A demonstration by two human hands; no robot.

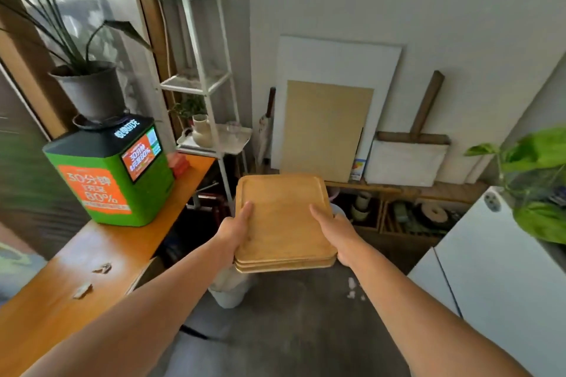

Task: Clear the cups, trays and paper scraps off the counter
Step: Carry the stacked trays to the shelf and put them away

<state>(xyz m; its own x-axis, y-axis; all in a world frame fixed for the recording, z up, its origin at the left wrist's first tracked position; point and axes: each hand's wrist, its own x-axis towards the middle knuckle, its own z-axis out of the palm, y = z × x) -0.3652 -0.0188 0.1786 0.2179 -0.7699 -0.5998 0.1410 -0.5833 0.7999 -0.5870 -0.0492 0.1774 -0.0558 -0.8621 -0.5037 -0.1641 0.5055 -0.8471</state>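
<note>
A stack of three wooden trays (283, 217) is held level in mid-air, off the counter, above the floor. My left hand (237, 231) grips the stack's left edge with the thumb on top. My right hand (335, 231) grips its right edge the same way. The orange wooden counter (101, 254) runs along the left. Two small paper scraps (82, 291) (102, 268) lie on it near the front. No cups show on the counter.
A green and orange machine (113, 174) stands on the counter with a potted plant (88, 89) on top. A white bin (228, 291) sits on the floor under the trays. A white shelf rack (211, 86), leaning boards (324, 128) and a white fridge (496, 269) surround the space.
</note>
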